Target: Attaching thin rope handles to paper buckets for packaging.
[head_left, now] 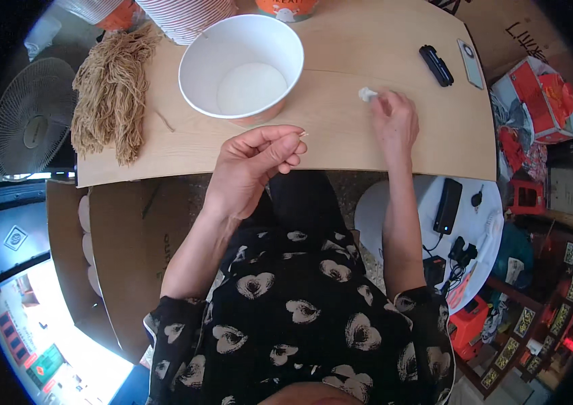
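I see the left hand [254, 156] raised just in front of the table's near edge, its thumb and forefinger pinched together on a tiny, thin, pale sliver [305, 133]; the other fingers curl in loosely, and the sliver is too small for me to tell what it is. The right hand [396, 125] rests low over the light wood-grain table [340, 57], fingers half curled and bent downward, its tips right at a small crumpled white scrap [367, 93]; I cannot tell whether they grip it. Between the hands and farther back stands a wide, round paper tub with a white inside [253, 88], upright and open, with a stack of pale ribbed tubs [182, 17] behind it. To the left lies a thick bundle of tan strings [114, 94], with one short loose tan strand [164, 121] just beside it. Right of the scrap, well apart, I have a black oblong device [436, 65].
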Demonstrator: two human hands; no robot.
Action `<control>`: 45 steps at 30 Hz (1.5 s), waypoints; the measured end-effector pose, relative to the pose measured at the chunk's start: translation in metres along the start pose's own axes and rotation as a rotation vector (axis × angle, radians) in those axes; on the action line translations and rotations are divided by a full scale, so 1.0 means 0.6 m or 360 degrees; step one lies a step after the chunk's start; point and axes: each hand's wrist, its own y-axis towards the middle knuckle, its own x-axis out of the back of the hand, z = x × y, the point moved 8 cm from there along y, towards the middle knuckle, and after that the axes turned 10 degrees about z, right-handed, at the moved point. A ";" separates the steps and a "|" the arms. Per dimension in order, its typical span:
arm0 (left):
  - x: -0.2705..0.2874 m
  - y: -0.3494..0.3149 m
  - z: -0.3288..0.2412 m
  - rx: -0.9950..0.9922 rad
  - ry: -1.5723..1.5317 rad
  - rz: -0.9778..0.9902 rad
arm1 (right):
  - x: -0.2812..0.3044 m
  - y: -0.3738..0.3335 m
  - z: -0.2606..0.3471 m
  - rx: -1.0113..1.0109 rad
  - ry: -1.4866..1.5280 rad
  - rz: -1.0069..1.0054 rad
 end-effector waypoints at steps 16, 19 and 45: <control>0.000 -0.012 0.013 0.0175 -0.0134 0.0081 | 0.026 -0.102 0.225 0.0499 0.1599 0.0658; -0.001 -0.018 0.010 0.0181 -0.0068 0.0101 | 0.025 -0.105 0.225 0.0550 0.1508 0.0616; 0.008 -0.035 -0.010 -0.0118 0.0617 -0.0270 | 0.035 -0.006 0.259 0.0938 0.0687 0.0358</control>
